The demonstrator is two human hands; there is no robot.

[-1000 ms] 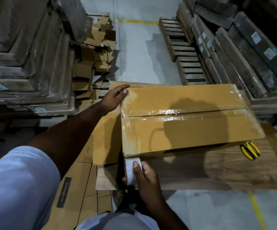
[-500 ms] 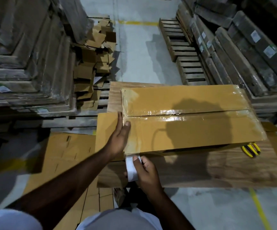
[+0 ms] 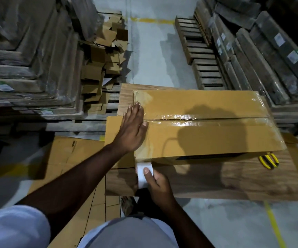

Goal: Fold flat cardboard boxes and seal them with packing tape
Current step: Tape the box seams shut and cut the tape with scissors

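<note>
A brown cardboard box point(image 3: 207, 129) lies on a wooden table point(image 3: 216, 179), its top flaps closed and glossy clear tape running along the centre seam and down the left edge. My left hand point(image 3: 133, 128) lies flat with straight fingers on the box's left edge, pressing the tape there. My right hand point(image 3: 156, 183) grips a white roll of packing tape point(image 3: 143, 173) just below the box's near left corner, thumb on the roll. A strip of tape runs from the roll up onto the box.
Yellow-handled pliers point(image 3: 269, 160) lie on the table at the box's near right corner. Flat cardboard sheets point(image 3: 69, 158) lie on the floor to the left. Wrapped stacks point(image 3: 28, 59) stand left, wooden pallets point(image 3: 203, 56) and wrapped bundles right, cardboard scraps point(image 3: 101, 65) behind.
My left hand went from the box's far left corner down to the near end of the left edge, then slid back up to the middle. The right hand stays on the roll.
</note>
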